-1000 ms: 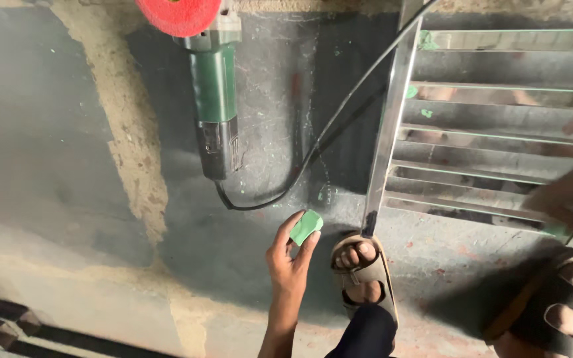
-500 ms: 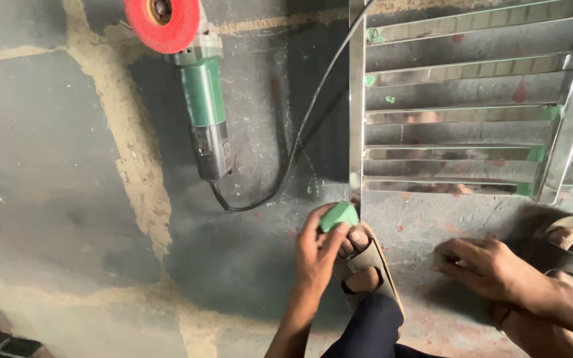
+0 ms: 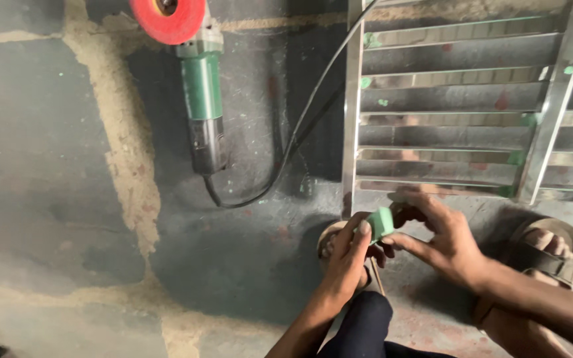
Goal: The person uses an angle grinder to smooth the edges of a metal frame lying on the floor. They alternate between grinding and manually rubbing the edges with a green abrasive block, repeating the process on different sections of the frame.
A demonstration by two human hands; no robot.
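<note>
We held a small green block (image 3: 381,223) over the floor (image 3: 48,166) beside the steel grille (image 3: 459,132) edge, left hand (image 3: 346,258) pinching it, right hand (image 3: 442,238) fingertips touching it; bare floor lay leftward, past the angle grinder (image 3: 197,86).

Green angle grinder (image 3: 201,99) with red disc (image 3: 167,16), black cord (image 3: 300,126), steel grille (image 3: 472,106), sandals (image 3: 548,255)

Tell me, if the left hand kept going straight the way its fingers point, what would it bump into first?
The left hand already holds the small green block; beyond that, likely the steel grille lying on the floor, though depth is hard to judge.
</note>
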